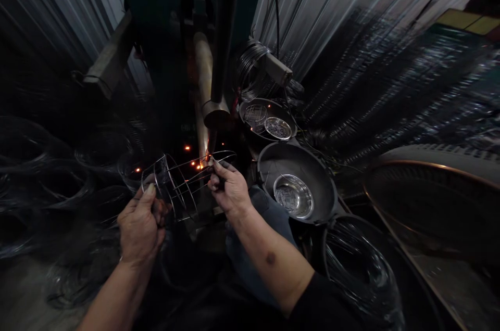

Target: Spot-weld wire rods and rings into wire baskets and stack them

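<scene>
A wire cage (pixel 174 183) made of thin metal rings and straight rods lies on its side between my two hands. My left hand (pixel 142 219) is closed on its left end, thumb over the wire. With the fingertips pinched, my right hand (pixel 229 183) grips the cage's right end, close to the electrode tip (pixel 209 154) of a spot welder. Orange sparks (pixel 198 166) fly around that contact point. The welder's upper arm (pixel 216 112) comes down from above onto the wire. What lies beneath the cage is mostly dark.
To the right, a grey pan (pixel 263 164) holds a shiny metal bowl (pixel 302 198) with small pieces inside. Behind it stands another pan (pixel 289 117) with a small dish. Wire coils (pixel 252 68) hang farther back. Wire rings crowd the dark left side, and a large round basin (pixel 433 206) sits at right.
</scene>
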Tool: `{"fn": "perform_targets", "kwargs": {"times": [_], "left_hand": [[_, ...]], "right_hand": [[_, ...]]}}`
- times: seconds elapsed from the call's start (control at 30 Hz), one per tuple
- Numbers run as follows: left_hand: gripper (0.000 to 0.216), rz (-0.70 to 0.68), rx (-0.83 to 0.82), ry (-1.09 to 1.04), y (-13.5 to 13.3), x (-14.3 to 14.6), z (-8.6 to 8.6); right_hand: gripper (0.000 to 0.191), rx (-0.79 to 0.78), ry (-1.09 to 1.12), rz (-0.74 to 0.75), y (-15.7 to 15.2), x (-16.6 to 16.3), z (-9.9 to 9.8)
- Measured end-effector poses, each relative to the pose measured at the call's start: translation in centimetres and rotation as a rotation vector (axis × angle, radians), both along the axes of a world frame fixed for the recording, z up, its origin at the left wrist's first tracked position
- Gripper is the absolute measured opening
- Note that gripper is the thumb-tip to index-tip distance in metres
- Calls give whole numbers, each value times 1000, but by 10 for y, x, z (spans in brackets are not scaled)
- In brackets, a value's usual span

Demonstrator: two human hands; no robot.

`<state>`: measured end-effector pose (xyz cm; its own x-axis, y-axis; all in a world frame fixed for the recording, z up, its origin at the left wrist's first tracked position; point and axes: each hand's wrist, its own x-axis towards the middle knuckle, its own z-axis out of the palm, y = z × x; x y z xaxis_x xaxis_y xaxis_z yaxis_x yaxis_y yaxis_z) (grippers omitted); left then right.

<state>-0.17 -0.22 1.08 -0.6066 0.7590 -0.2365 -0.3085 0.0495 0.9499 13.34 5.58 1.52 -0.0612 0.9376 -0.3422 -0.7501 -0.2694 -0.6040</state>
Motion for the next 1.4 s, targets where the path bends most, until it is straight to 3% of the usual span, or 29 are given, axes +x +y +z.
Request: {"fn": "perform_targets", "kwargs": {"times": [0.33, 0.53, 0.7, 0.77, 0.87, 0.97, 1.03, 1.13, 1.2, 1.3, 1.4], "left_hand": [[28, 2, -12, -26, 11, -5, 13], [26, 13, -11, 10, 14, -13, 6], [22, -17, -12, -5, 18, -12, 6], [18, -27, -5, -19, 17, -11, 9], [20, -47, -35, -23, 9, -10, 14], [35, -172, -61, -46, -10, -18, 10], [46, -334, -72, -131, -27, -32, 1], [74, -587, -38, -182, -56, -60, -16], [77, -812, 56, 16, -74, -76, -27], [87, -1094, 148, 664, -96, -80, -44], [57, -1162, 229, 1112, -107, -69, -57]], "right_hand": [[18, 12, -10, 78, 2, -33, 1], [15, 24, -28, 74, 8, -39, 5], [18, 76, -161, 81, 3, -35, -7], [31, 186, -342, 179, -8, -29, -15], [52, 362, -673, 477, -38, -22, -25], [30, 330, -721, 625, -73, -19, -30], [23, 226, -515, 700, -91, -16, -27], [32, 38, -165, 742, -96, -4, -15], [23, -77, -61, 715, -88, 8, -6], [12, -210, -21, 648, -71, 23, 2], [22, -264, -84, 614, -59, 33, -2]]}}
